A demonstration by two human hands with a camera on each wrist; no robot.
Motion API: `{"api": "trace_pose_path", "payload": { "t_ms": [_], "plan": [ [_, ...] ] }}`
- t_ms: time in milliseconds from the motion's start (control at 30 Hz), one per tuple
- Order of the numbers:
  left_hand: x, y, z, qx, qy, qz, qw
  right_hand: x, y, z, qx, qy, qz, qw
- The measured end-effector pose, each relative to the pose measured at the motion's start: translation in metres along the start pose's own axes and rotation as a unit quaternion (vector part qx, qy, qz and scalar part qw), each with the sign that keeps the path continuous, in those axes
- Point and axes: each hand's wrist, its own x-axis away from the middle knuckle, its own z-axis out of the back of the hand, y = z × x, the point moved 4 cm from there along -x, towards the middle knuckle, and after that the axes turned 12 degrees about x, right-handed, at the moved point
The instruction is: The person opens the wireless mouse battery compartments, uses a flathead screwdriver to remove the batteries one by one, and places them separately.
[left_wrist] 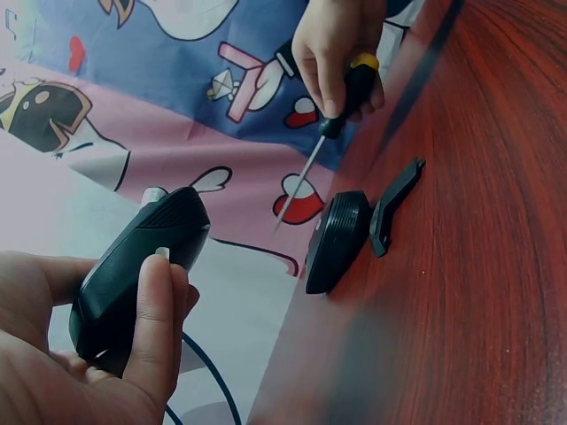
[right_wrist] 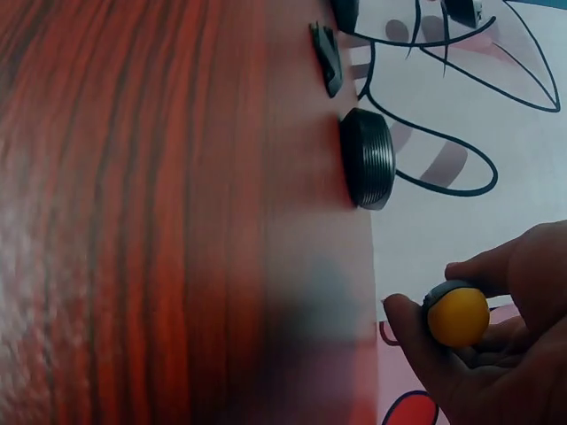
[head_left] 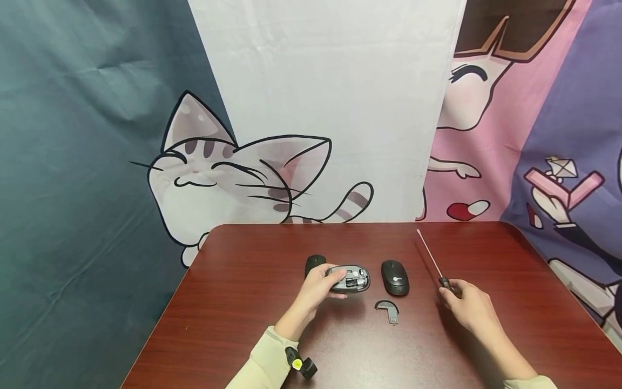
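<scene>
Screwdriver (head_left: 444,281) sits gripped in the right hand (head_left: 470,307) — the left hand (head_left: 313,287), holding an opened mouse (head_left: 355,277), partly hides a second mouse (head_left: 315,262).

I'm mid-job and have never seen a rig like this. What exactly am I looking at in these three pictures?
There is no robot here: these are a person's bare hands. The wide picture comes from a head camera looking forward and down; the other two come from cameras on the left and right wrists.

The left hand holds a mouse with its underside opened up. The right hand grips a screwdriver, its tip touching nothing.

On the table lie a second mouse, a small dark piece, perhaps a cover, and, partly hidden behind the left hand, what looks like a third mouse.
</scene>
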Motion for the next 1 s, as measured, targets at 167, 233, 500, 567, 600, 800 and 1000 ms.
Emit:
{"api": "trace_pose_path", "payload": {
  "t_ms": [167,233,500,567,600,800,1000],
  "plan": [
    [0.0005,-0.0015,-0.0008,0.0,-0.003,-0.003,1.0,-0.0012,0.0044,-0.0016,0.028,0.006,0.003,1.0],
    [0.0007,-0.0021,-0.0008,-0.003,-0.002,-0.003,1.0,-0.0016,0.0062,-0.0026,0.035,0.007,0.004,0.999],
    [0.0026,-0.0035,-0.0012,-0.003,-0.004,-0.001,1.0,-0.0036,0.0088,-0.0043,0.056,-0.002,0.002,0.998],
    [0.0027,-0.004,-0.0016,-0.002,-0.005,-0.001,1.0,-0.0041,0.009,-0.0042,0.063,-0.003,0.002,0.998],
    [0.0029,-0.0041,-0.0016,-0.003,-0.005,-0.001,1.0,-0.0042,0.009,-0.0042,0.066,-0.002,0.003,0.998],
    [0.004,-0.0038,-0.0017,0.001,-0.007,0.0,1.0,-0.005,0.0088,-0.0046,0.073,0.014,0.014,0.997],
    [0.0035,-0.0039,-0.0013,0.003,-0.009,-0.002,1.0,-0.0079,0.0099,-0.0049,0.097,-0.003,0.008,0.995]
  ]
}}
